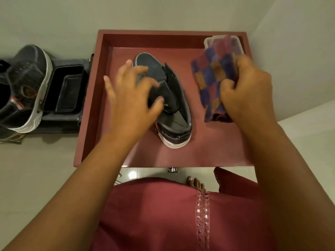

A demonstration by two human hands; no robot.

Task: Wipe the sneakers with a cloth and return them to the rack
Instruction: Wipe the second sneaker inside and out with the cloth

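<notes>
Sneaker [174,113] sits on the maroon bench [217,151], toe pointing away toward the wall, heel toward the person, its white sole edge showing at the near end and its tongue flopped open. Over it comes the left hand [132,98], fingers spread wide and slightly blurred, hovering at the shoe's opening and tongue; whether the fingertips actually touch the shoe I cannot tell. Off to the right, well apart from the shoe, the right hand [248,91] is bunched tight around a checked cloth [210,78] of blue, red and orange squares, which hangs crumpled from the fist above the bench top. Behind the cloth, in the far right corner against the bench's raised rim, stands a clear plastic container [235,42], partly hidden by the fabric. To the left of the bench, lower down, the second sneaker [27,87] rests on the dark rack [63,122], just beside a black rectangular tray [65,89] holding a smaller one. Below, a red garment with a mirrored trim fills the foreground, and bare toes [196,183] peek out on the pale tiled floor [36,178].
</notes>
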